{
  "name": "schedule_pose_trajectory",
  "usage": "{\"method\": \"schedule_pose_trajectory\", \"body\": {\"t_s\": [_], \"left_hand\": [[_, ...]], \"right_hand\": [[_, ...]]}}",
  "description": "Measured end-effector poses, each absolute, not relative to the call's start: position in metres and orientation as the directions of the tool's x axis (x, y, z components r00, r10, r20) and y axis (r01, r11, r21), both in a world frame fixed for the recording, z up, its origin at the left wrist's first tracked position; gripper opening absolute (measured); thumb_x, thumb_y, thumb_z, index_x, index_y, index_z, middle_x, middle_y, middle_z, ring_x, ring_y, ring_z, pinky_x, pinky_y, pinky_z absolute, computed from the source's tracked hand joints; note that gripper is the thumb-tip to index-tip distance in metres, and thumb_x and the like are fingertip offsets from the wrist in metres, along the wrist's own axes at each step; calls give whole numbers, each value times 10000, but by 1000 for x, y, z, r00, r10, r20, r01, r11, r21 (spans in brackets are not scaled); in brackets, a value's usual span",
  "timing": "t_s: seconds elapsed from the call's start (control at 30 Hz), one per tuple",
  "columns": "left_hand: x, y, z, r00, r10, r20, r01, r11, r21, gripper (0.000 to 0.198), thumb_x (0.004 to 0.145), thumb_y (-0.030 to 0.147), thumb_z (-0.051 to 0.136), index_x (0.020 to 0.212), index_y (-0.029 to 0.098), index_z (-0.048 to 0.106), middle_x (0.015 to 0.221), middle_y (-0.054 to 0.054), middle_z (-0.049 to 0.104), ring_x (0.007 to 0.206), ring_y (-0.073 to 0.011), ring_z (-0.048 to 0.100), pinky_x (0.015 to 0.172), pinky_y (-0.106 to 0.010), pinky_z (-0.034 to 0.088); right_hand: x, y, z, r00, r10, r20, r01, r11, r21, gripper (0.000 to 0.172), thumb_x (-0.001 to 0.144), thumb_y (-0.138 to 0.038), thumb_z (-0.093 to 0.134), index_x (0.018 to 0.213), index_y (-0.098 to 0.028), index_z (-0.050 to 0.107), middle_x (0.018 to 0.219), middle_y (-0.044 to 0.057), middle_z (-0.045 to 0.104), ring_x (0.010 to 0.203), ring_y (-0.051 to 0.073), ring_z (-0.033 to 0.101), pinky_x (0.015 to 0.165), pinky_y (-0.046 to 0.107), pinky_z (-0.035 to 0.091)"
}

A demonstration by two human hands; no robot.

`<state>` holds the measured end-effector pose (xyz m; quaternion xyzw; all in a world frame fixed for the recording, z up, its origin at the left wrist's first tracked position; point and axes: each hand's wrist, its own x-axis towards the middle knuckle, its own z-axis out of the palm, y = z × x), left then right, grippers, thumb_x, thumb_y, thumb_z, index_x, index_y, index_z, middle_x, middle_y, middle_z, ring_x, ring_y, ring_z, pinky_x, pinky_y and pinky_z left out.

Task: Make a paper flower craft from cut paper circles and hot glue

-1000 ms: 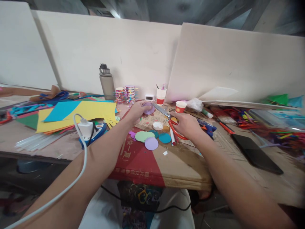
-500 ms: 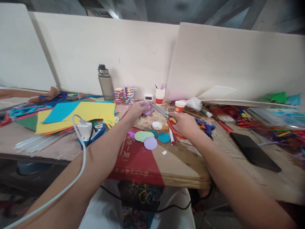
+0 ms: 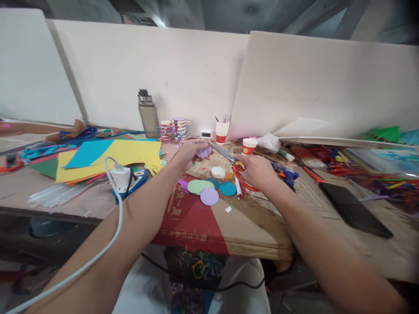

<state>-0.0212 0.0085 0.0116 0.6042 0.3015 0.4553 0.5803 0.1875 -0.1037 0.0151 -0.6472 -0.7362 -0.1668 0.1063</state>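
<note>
My left hand (image 3: pixel 193 152) pinches a purple paper disc (image 3: pixel 204 151) above the table, with a reddish edge showing under it. In my right hand (image 3: pixel 257 169) is a pair of scissors (image 3: pixel 223 151) with orange-red handles. The blades point left and their tips reach the disc's upper right edge; whether they touch it I cannot tell. Below my hands lie green paper discs (image 3: pixel 195 186), a loose purple disc (image 3: pixel 209 196) and a blue disc (image 3: pixel 227 188). A small white round lid-like piece (image 3: pixel 218 172) sits between the hands.
Yellow paper sheets (image 3: pixel 131 152) and a power strip (image 3: pixel 139 179) with a white cable lie left. Behind stand a bottle (image 3: pixel 149 115), decorated stacks (image 3: pixel 180 129) and paper cups (image 3: pixel 249 146). A phone (image 3: pixel 355 209) and a glue gun (image 3: pixel 286 174) lie right.
The whole view has shifted slightly, so things appear a little further right. Both hands keep the same holds, and the scissors stay at the disc's edge.
</note>
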Motion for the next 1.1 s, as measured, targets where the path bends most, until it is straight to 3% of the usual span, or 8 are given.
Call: {"method": "schedule_pose_trajectory", "body": {"t_s": [0.23, 0.37, 0.63, 0.87, 1.1], "left_hand": [[-22, 11, 10, 422, 892, 163, -207, -80, 975, 165, 719, 240, 693, 834, 121, 690, 648, -44, 670, 472, -97, 566, 377, -192, 283], [-22, 6, 12, 417, 902, 112, -209, -25, 978, 122, 717, 221, 706, 776, 123, 663, 645, -28, 655, 460, -82, 551, 387, -187, 315], [-21, 1, 14, 414, 902, 123, -204, -40, 978, 95, 721, 181, 711, 719, 116, 641, 599, -7, 615, 443, -63, 523, 381, -174, 305], [-21, 3, 11, 414, 902, 124, -201, -42, 979, 133, 718, 211, 733, 747, 125, 636, 620, -4, 620, 452, -68, 528, 387, -181, 299], [-20, 3, 8, 408, 905, 119, -205, -37, 978, 147, 701, 210, 748, 754, 118, 647, 614, -11, 617, 460, -79, 538, 390, -187, 316]], "right_hand": [[191, -103, 17, -155, 921, 357, 987, 126, 103, 469, 841, -213, 496, 1292, -233, 623, 1033, 109, 749, 913, 270, 685, 765, 323, 481], [197, -104, 21, -178, 924, 338, 983, 150, 107, 540, 788, -159, 531, 1316, -243, 610, 1066, 104, 744, 948, 267, 680, 792, 313, 481], [203, -105, 24, -172, 922, 346, 984, 175, 22, 491, 832, -249, 541, 1317, -274, 610, 1185, 80, 713, 1030, 270, 670, 803, 321, 493], [206, -102, 20, -215, 917, 337, 972, 234, -17, 574, 791, -124, 524, 1346, -263, 575, 1253, 70, 681, 1104, 245, 639, 881, 305, 476], [205, -103, 23, -202, 932, 301, 979, 196, 49, 582, 795, -129, 519, 1361, -256, 568, 1244, 87, 685, 1077, 249, 652, 873, 315, 484]]}}
